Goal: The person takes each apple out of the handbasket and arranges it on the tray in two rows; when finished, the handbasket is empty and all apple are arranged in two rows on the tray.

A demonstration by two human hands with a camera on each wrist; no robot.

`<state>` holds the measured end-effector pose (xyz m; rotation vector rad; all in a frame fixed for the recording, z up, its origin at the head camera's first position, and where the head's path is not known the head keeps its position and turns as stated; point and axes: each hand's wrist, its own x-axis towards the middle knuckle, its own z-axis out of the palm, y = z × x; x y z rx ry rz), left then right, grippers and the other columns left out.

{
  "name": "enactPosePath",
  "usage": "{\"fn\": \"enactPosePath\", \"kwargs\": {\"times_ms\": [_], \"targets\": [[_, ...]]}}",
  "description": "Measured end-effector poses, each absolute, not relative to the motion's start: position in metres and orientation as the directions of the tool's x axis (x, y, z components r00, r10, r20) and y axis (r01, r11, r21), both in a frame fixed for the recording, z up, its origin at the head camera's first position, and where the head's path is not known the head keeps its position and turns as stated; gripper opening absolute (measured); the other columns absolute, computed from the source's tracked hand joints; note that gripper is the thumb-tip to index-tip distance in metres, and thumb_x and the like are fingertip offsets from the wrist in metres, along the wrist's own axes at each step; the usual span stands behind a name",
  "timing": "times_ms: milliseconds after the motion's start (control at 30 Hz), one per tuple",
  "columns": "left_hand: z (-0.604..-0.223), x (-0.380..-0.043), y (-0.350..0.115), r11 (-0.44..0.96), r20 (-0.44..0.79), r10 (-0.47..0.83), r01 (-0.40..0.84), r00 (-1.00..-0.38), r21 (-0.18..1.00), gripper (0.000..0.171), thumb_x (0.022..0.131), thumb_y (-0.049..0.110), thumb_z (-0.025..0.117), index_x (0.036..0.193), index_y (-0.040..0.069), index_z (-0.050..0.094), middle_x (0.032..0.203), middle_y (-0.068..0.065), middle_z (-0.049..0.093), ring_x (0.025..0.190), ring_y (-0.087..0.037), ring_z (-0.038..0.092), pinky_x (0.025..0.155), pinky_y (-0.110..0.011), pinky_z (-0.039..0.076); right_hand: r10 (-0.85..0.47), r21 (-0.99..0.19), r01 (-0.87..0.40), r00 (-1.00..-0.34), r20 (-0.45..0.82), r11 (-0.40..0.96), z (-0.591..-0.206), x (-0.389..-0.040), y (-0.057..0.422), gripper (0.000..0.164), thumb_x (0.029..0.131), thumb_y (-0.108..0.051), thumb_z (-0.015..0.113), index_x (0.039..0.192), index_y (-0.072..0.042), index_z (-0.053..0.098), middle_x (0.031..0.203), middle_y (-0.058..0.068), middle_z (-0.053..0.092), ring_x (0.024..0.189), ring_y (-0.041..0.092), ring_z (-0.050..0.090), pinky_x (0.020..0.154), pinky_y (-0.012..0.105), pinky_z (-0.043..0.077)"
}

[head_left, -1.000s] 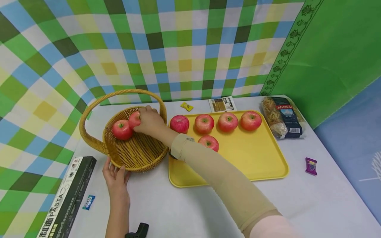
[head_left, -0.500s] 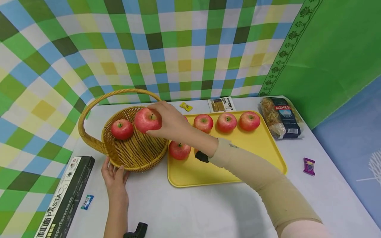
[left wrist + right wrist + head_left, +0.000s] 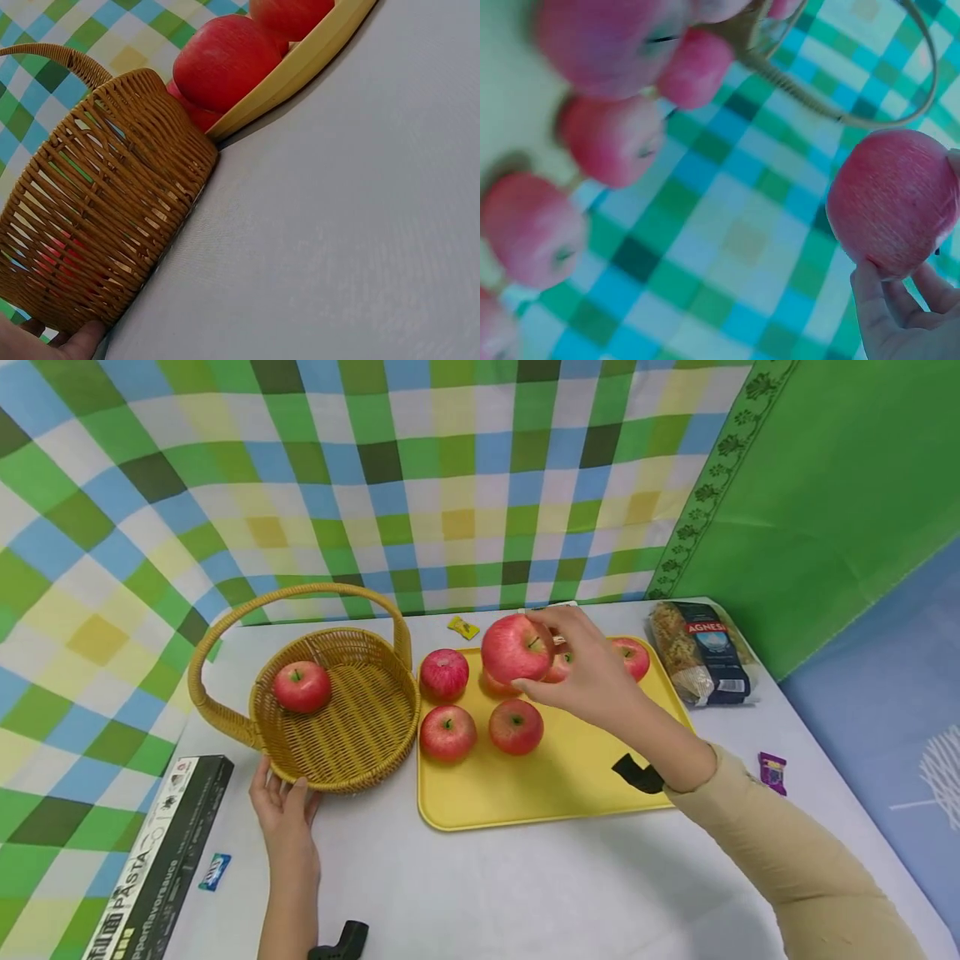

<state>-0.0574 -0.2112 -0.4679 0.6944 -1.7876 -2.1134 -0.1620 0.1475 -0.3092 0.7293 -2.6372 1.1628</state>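
Observation:
In the head view my right hand (image 3: 585, 672) holds a red apple (image 3: 513, 647) in the air over the back of the yellow tray (image 3: 570, 785). The right wrist view shows the apple (image 3: 891, 202) gripped by thumb and fingers. Several other apples sit on the tray, one at its front left (image 3: 447, 733); the raised apple and hand partly cover those behind. A handled wicker basket (image 3: 360, 710) stands to the left with a single apple (image 3: 302, 687) inside. My left hand (image 3: 285, 814) holds the basket's near-left outer side, its thumb (image 3: 84, 341) low on the wicker wall.
A long black-and-white pasta box (image 3: 165, 860) lies at the left, beside a blue wrapped sweet (image 3: 215, 872). Behind the tray is a yellow sweet (image 3: 463, 627). At the right are a pasta bag (image 3: 703, 652) and a purple sweet (image 3: 772, 772). Checked cloth rises behind.
My right hand has lifted an apple from the basket and carried it right, over the tray. One apple stays in the basket. My left hand keeps its place at the basket.

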Motion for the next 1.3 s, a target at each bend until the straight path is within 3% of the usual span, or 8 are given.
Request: {"fn": "enactPosePath", "kwargs": {"times_ms": [300, 500, 667, 833, 1300], "targets": [[-0.469, -0.058, -0.21, -0.207, -0.206, -0.51, -0.113, -0.835, 0.972, 0.058, 0.103, 0.02, 0.045, 0.149, 0.041, 0.017, 0.157, 0.005, 0.018, 0.14, -0.019, 0.029, 0.107, -0.034, 0.038, -0.225, -0.652, -0.295, -0.956, 0.19, 0.699, -0.346, -0.15, 0.216, 0.071, 0.076, -0.026, 0.083, 0.134, -0.006, 0.049, 0.127, 0.011, 0.049, 0.101, 0.028, 0.056, 0.082, 0.047, 0.054], [-0.469, -0.058, -0.209, -0.221, -0.212, -0.513, -0.111, -0.832, 0.969, 0.058, 0.103, 0.02, 0.045, 0.149, 0.04, 0.017, 0.158, 0.004, 0.017, 0.141, -0.019, 0.029, 0.107, -0.035, 0.037, -0.225, -0.636, -0.267, -0.963, 0.148, 0.724, -0.38, -0.153, 0.238, 0.073, 0.074, -0.021, 0.085, 0.134, -0.001, 0.047, 0.12, 0.015, 0.051, 0.1, 0.03, 0.053, 0.083, 0.048, 0.052], [-0.468, -0.057, -0.208, -0.233, -0.209, -0.511, -0.1, -0.833, 0.967, 0.058, 0.103, 0.02, 0.045, 0.149, 0.04, 0.017, 0.158, 0.003, 0.016, 0.141, -0.019, 0.028, 0.108, -0.036, 0.036, -0.215, -0.583, -0.203, -0.975, 0.05, 0.787, -0.402, -0.156, 0.242, 0.074, 0.073, -0.029, 0.085, 0.131, -0.002, 0.049, 0.123, 0.017, 0.051, 0.101, 0.03, 0.051, 0.084, 0.047, 0.05], [-0.467, -0.057, -0.209, -0.239, -0.213, -0.503, -0.102, -0.838, 0.966, 0.058, 0.103, 0.02, 0.045, 0.149, 0.04, 0.016, 0.158, 0.004, 0.016, 0.141, -0.019, 0.028, 0.107, -0.034, 0.037, -0.213, -0.572, -0.152, -0.976, -0.04, 0.806, -0.416, -0.155, 0.239, 0.072, 0.072, -0.032, 0.085, 0.129, -0.003, 0.052, 0.113, 0.014, 0.051, 0.098, 0.028, 0.048, 0.081, 0.043, 0.049], [-0.467, -0.057, -0.209, -0.24, -0.208, -0.503, -0.096, -0.839, 0.966, 0.058, 0.103, 0.019, 0.045, 0.149, 0.039, 0.017, 0.158, 0.004, 0.017, 0.141, -0.019, 0.027, 0.107, -0.034, 0.037, -0.233, -0.548, -0.18, -0.972, -0.027, 0.817, -0.426, -0.156, 0.23, 0.072, 0.069, -0.031, 0.086, 0.126, -0.002, 0.054, 0.115, 0.014, 0.053, 0.102, 0.029, 0.05, 0.088, 0.047, 0.05]]}}
